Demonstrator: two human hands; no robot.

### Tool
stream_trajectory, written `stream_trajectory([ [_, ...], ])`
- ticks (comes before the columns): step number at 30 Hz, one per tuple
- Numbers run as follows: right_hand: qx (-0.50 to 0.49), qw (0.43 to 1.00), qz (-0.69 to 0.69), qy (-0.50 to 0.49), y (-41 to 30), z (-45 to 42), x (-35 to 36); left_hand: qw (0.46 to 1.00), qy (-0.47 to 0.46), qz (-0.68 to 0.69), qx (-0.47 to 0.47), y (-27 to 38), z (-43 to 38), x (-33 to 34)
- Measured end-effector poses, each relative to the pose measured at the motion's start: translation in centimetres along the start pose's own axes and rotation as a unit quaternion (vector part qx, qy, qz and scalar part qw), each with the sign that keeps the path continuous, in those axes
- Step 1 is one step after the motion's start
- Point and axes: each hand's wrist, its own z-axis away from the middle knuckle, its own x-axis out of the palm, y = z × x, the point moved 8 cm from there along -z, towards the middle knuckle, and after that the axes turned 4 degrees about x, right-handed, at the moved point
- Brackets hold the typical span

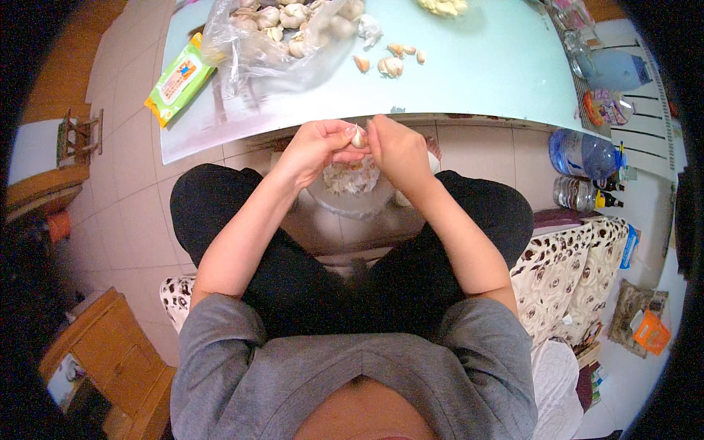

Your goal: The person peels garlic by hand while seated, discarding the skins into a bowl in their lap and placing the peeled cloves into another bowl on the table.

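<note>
Just past the table's near edge, my left hand (322, 144) pinches a garlic clove (358, 138) between thumb and fingers. My right hand (401, 151) is curled close against the clove's right side; whether its fingertips grip any skin is hidden. Below both hands, a bin (352, 208) holds pale garlic peels (352, 175). On the glass-topped table (467, 77) lie several loose unpeeled cloves (361, 63) around a partial garlic bulb (390, 66). Further left, a clear plastic bag (242, 60) holds several whole garlic bulbs (294, 16). Peeled cloves (443, 6) are heaped at the top edge.
A green wet-wipe pack (180, 81) lies at the table's left corner. Large water bottles (586, 154) stand on the right, near a patterned sofa cover (561, 275). Wooden furniture (110, 357) is at lower left. My knees flank the bin.
</note>
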Motion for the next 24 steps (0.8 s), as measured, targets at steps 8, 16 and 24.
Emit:
stream_trajectory([
  [8,0.333,0.723,-0.576,-0.184,4.0,1.2,3.3,0.965,0.026,-0.175,0.194,4.3,0.1,0.5],
  [16,0.383,0.549,-0.743,-0.021,7.0,-0.8,3.3,0.698,0.173,-0.524,0.456,10.3,-0.1,2.7],
  [24,0.250,0.878,-0.366,0.181,10.0,-4.3,0.6,0.603,0.201,-0.627,0.450,7.8,-3.7,2.6],
])
